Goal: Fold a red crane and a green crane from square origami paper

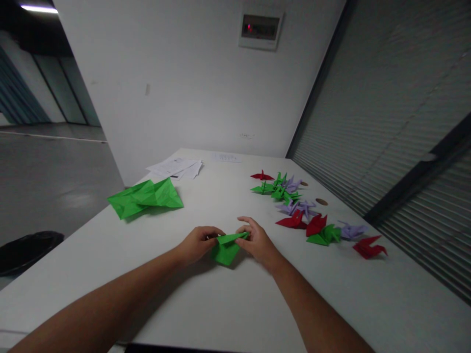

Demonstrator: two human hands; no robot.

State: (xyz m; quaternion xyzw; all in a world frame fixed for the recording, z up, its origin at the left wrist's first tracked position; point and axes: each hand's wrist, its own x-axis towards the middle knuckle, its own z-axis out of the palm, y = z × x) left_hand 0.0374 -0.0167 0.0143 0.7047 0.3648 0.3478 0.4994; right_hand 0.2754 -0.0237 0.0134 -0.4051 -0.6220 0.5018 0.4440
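Between my two hands is a partly folded sheet of green origami paper [225,251], with a flap creased along its upper edge and a point toward me. My left hand [199,242] pinches its left corner between thumb and fingers. At the right corner, my right hand [257,240] grips the paper with thumb and fingertips, while one finger stays raised. Creased green paper sheets [147,197] lie to the left, beyond my left hand. Off to the right sit several folded paper cranes, among them a red crane [294,220] and a green crane [327,235].
The white table [221,304] runs back to a wall. Printed papers [176,167] lie at its far left. More cranes, such as a purple crane [292,184], line the right side near round holes. A black-lined bin [27,250] stands on the floor at left.
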